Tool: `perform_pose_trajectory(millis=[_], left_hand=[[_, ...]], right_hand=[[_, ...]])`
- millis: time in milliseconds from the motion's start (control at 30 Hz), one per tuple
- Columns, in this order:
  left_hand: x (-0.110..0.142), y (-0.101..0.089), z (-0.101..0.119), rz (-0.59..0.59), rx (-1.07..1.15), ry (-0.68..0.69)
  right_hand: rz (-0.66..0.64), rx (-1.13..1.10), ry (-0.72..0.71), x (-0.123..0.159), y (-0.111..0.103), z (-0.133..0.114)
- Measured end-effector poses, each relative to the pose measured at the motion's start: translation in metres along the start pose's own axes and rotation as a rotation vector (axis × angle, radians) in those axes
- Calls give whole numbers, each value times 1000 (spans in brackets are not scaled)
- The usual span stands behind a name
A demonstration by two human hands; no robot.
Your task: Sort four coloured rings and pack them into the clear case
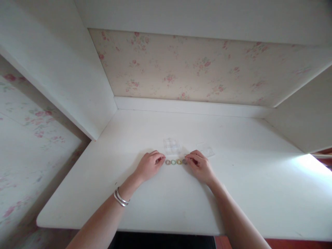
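A row of small rings lies on the white desk between my hands: a brownish one [168, 164], a green one [173, 164], a yellow one [179, 163] and a dark grey one [184, 161]. My left hand [149, 165] rests at the row's left end, thumb and fingertips closed together beside the brownish ring. At the other end, my right hand [199, 166] has its fingertips pinched against the grey ring, partly covering it. Whatever either pinch holds is too small or hidden to make out. Just behind the rings sits a clear plastic compartment tray [172, 146].
Another clear plastic piece [208, 151], perhaps a lid, lies behind my right hand. The white desk [166, 204] meets a low back ledge [194, 106] and side panels [85, 79]. A small dark speck [116, 183] lies near my left wrist.
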State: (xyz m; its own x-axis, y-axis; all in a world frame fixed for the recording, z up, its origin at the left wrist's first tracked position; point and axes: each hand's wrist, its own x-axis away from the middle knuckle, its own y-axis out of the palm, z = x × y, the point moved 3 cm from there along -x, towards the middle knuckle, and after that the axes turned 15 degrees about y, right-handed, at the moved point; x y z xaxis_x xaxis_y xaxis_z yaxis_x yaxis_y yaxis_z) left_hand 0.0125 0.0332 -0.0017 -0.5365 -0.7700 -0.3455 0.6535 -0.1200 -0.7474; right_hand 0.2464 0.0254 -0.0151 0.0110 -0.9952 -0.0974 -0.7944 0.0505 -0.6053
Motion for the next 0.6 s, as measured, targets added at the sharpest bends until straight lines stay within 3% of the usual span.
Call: perform_pose_trajectory(millis=[367, 500, 600], left_hand=[[0, 7, 10, -32, -10, 96], [1, 8, 9, -44, -31, 97], [2, 8, 10, -69, -57, 101]], right_hand=[[53, -9, -21, -31, 11, -16], [16, 17, -23, -35, 16, -15], [63, -22, -4, -34, 15, -9]])
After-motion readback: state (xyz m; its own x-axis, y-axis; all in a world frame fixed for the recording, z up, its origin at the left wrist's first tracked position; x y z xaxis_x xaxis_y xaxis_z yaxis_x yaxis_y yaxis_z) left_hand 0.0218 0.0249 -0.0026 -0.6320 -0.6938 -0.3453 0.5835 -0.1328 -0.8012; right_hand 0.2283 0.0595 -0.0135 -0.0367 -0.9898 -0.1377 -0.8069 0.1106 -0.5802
